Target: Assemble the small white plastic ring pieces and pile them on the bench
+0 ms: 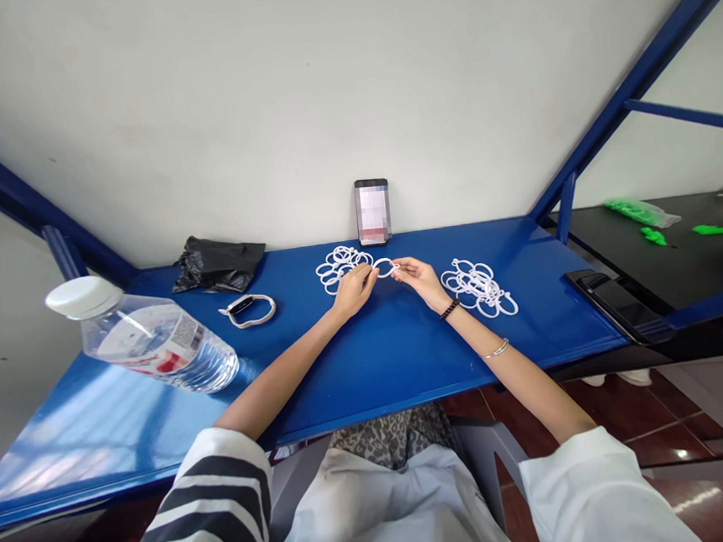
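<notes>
Between my two hands a white plastic ring (384,261) is held up over the blue table (370,363). My left hand (355,290) pinches the ring's left side, its fingers closed. From the other side, the fingertips of my right hand (421,280) are closed on the ring's right edge. A cluster of white rings (337,259) lies just behind my left hand, partly hidden by it. To the right of my right wrist sits another loose pile of white rings (478,288).
A phone (372,212) leans upright against the wall. On the left are a water bottle (146,340), a black plastic bag (218,263) and a watch (249,309). Another dark phone (608,296) lies at the right edge. Green pieces (641,213) rest on the neighbouring table.
</notes>
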`<state>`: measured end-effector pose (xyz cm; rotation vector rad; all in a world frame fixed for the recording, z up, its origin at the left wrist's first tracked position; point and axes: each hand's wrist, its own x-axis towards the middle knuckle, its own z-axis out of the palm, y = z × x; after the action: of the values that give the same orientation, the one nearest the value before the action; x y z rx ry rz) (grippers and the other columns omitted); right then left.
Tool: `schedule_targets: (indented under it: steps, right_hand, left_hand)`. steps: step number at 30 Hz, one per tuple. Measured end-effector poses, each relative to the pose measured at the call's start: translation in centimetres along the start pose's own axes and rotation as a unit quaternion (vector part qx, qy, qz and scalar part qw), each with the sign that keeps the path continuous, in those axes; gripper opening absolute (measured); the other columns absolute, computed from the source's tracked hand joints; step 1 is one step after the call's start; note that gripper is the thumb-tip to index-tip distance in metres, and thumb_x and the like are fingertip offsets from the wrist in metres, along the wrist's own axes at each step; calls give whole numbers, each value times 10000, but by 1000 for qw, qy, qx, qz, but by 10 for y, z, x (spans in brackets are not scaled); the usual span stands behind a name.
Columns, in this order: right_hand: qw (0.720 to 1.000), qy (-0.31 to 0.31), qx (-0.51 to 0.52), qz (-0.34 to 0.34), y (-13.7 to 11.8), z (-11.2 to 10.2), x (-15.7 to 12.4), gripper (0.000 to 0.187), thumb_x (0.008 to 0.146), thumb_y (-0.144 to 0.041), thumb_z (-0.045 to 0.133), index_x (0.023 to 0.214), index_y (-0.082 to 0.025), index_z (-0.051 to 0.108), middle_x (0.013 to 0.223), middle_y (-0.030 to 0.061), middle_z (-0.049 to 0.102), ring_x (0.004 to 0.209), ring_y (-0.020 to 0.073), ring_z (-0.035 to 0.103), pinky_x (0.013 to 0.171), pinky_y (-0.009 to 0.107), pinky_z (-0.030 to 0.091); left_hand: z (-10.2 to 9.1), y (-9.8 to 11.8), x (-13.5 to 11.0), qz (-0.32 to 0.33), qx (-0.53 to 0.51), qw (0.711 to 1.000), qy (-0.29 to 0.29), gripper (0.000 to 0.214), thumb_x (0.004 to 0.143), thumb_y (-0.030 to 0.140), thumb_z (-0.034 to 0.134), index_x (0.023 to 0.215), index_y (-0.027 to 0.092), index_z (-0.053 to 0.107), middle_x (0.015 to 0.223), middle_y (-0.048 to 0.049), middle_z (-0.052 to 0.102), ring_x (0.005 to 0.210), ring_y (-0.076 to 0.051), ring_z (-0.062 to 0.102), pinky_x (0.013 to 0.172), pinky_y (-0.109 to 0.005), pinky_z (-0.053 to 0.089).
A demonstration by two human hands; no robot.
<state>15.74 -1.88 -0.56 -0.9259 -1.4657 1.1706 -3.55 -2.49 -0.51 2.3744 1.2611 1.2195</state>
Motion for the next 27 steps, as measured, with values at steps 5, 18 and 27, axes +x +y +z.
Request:
schedule_targets:
  steps: [5, 18, 27]
  right_hand:
    - [1000, 7, -14, -11, 1, -1, 1, 383, 725, -473, 751, 992, -202, 710, 866, 57, 730, 843, 209, 684, 836, 378, 551]
    - [994, 22, -94, -46, -3, 0, 0, 355, 793, -488, 671, 962, -180, 717, 761, 50, 708, 700, 182, 653, 723, 336, 532]
    - [987, 31, -143, -66, -8, 0, -2, 348, 824, -497, 630, 931, -178, 720, 754, 53, 716, 687, 189, 667, 706, 329, 543]
  left_hand:
    - [1, 0, 0, -1, -4, 1000, 5, 490, 991, 511, 244, 711, 192, 487, 671, -30, 545, 597, -140, 491, 574, -279, 338]
    - [0, 0, 0, -6, -16, 1000, -14, 428, 997, 421, 299, 751, 175, 550, 694, -38, 569, 608, -143, 506, 601, -274, 364]
    - [0, 1, 0, -6, -6, 1000, -16, 406, 995, 398, 318, 717, 174, 513, 692, -38, 571, 601, -135, 494, 591, -267, 349]
